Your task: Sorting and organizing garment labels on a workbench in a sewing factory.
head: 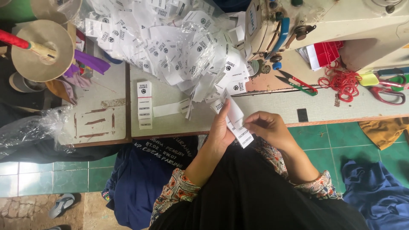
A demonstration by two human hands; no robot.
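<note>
A: Occlusion noted: the left hand (221, 127) covers part of the white label strip (238, 125); fingertips hidden, print too small to read.

B: Material?

A: Thin, flat woven tape, narrow rectangle. Heap of labels (170, 38) lies in crinkled clear plastic on the counter (272, 106).

B: Orientation?

A: Long axis runs from the heap down-right, over the counter edge. Both hands pinch it; right hand (266, 127) grips near the lower end.
</note>
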